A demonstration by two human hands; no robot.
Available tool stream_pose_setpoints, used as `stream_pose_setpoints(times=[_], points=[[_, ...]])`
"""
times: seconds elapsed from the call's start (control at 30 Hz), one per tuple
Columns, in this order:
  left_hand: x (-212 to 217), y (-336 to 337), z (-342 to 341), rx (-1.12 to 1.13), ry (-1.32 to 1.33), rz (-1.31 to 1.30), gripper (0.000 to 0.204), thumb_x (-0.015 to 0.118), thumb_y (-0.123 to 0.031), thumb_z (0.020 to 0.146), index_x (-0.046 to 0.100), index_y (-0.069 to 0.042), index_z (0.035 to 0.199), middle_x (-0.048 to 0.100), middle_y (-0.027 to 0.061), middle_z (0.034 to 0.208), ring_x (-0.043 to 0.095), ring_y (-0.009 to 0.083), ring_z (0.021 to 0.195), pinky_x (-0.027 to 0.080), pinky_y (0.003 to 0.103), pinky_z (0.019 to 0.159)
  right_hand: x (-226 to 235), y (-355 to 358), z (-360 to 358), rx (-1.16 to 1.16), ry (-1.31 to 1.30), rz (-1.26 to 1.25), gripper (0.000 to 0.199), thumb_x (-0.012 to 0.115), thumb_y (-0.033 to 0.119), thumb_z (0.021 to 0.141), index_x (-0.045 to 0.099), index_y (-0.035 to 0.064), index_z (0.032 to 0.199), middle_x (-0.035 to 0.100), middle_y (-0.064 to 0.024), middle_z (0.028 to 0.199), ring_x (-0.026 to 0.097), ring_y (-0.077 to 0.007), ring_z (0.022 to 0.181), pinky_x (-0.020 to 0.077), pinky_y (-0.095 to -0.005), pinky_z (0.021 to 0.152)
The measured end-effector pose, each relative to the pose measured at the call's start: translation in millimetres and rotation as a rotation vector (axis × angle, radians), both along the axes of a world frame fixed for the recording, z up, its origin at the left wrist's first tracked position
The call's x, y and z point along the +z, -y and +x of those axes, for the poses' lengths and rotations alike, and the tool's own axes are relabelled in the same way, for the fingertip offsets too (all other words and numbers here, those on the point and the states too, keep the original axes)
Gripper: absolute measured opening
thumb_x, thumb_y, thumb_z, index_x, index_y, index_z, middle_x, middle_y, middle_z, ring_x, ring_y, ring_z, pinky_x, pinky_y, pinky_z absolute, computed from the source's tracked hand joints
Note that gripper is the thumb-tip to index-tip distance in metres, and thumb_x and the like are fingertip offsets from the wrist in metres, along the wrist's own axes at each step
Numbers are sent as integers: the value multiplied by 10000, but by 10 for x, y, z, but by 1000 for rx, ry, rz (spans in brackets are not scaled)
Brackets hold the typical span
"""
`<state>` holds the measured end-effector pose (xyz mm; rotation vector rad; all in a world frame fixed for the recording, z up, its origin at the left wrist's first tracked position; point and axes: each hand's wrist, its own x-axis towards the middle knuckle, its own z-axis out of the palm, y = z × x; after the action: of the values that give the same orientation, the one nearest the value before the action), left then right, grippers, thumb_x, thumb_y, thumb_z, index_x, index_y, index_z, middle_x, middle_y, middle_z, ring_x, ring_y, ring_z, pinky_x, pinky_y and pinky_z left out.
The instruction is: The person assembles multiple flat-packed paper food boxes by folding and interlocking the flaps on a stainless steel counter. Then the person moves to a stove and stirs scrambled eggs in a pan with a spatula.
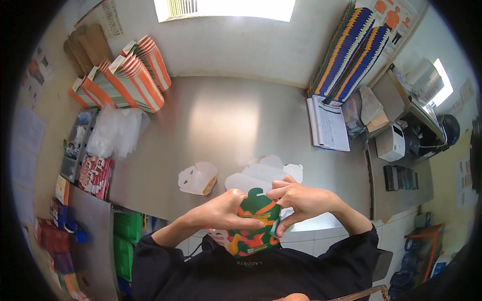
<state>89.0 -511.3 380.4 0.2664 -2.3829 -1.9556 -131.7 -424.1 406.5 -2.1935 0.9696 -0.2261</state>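
Observation:
Close to my body I hold a green printed carton (253, 238) with orange, red and yellow patterns, its slotted top tab pointing away from me. My left hand (223, 209) grips its left side, thumb lying across the printed face. On the other side my right hand (306, 200) pinches the right edge, where a pale flap bends between thumb and fingers. Just beyond my hands, flat white carton blanks (261, 173) lie on the steel table (165, 155), partly hidden by my right hand. Left of them sits a folded white carton (197, 179) with slots in its flaps.
Orange-and-white carton stacks (133, 80) stand at the back left, blue-and-yellow stacks (346, 55) at the back right. An open notebook (327, 124) lies by the right edge. Clear plastic bags (115, 131) and red printed packets (95, 175) line the left edge.

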Motion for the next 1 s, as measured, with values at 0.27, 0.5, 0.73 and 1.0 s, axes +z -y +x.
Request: stream_pose_setpoints(times=[0.27,0.5,0.73,1.0], points=[[-243,61,187,177,-153,20,234,752,-132,778,656,61,870,680,122,784,630,140,701,503,280,638,-529,-20,-7,-201,270,-199,486,770,406,733,640,72,1062,596,-39,1060,488,-199,1006,328,-388,903],[-51,395,643,86,-362,-159,268,836,-111,659,695,8,854,697,109,892,620,299,1017,488,415,880,-818,-243,-115,-510,672,-1,265,704,250,839,641,32,977,674,-78,909,622,-216,898,361,-414,986],[-297,-201,-55,248,-57,-573,412,800,-380,692,712,-54,928,693,118,791,673,277,815,529,359,748,-485,-144,-189,-350,248,-418,167,755,234,767,659,98,764,585,-26,721,597,-180,773,371,-428,954],[-482,-364,-82,567,-94,-367,312,663,-181,812,591,61,996,650,175,698,663,287,590,524,363,573,-691,-350,441,-887,329,-520,530,793,113,683,621,65,1182,580,-128,1131,558,-263,1003,458,-366,863]])
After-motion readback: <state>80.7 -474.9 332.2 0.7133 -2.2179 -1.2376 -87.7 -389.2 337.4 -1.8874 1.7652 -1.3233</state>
